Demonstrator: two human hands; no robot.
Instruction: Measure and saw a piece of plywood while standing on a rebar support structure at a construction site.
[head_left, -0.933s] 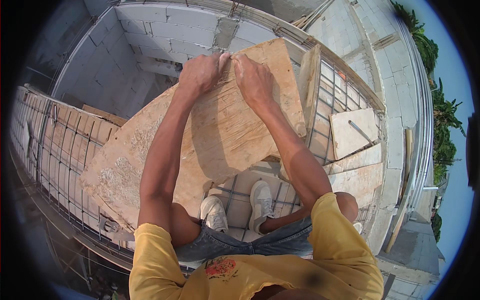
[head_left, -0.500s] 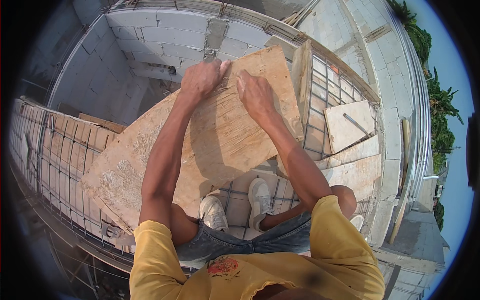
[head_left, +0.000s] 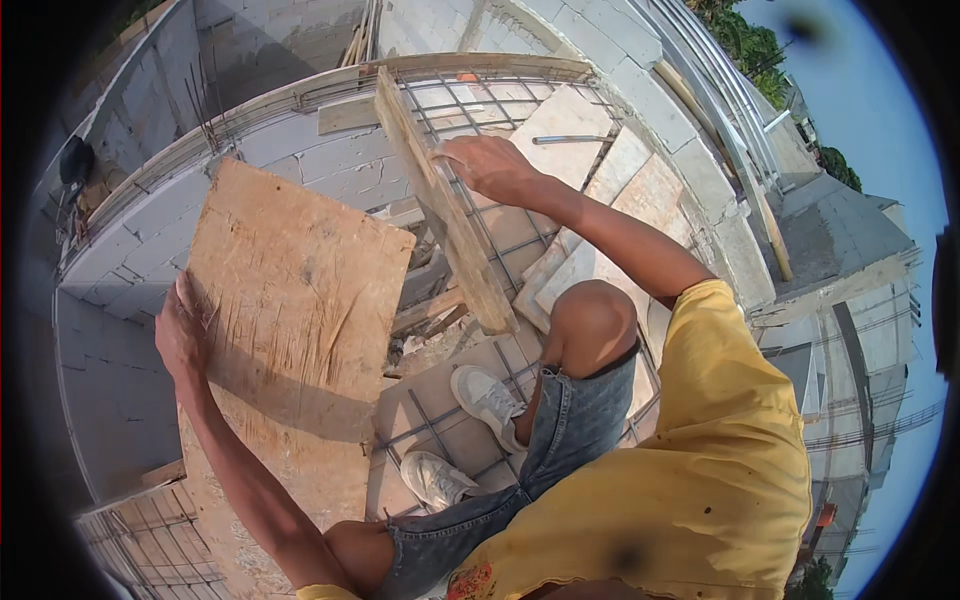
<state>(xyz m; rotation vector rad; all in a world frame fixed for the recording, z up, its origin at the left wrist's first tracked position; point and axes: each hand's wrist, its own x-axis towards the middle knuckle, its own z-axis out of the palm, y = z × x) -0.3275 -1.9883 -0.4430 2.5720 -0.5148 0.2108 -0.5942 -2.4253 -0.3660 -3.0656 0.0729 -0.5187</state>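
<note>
A weathered plywood sheet [head_left: 295, 265] lies at my left, its surface splintered, with my left hand [head_left: 183, 325] closed on its left edge. Up and to the right, my right hand [head_left: 485, 165] is closed at the edge of a narrow wooden plank [head_left: 455, 240], fingertips curled onto it. This plank slants along the edge of the steel rebar grid [head_left: 465, 105]. My white shoes [head_left: 480, 395] are among the bars below, beside the plywood.
Flat pale boards [head_left: 600, 235] and a short metal tube [head_left: 570, 140] lie on the grid at right. Grey block walls [head_left: 130, 345] drop away at left. A block ledge [head_left: 675, 125] runs along the right, with metal channels beyond. Loose scrap [head_left: 425, 290] fills a gap mid-view.
My view has turned right. My right hand has left the plywood for the plank, while my left hand has swung leftward with the sheet, which now lies more lengthwise at my left.
</note>
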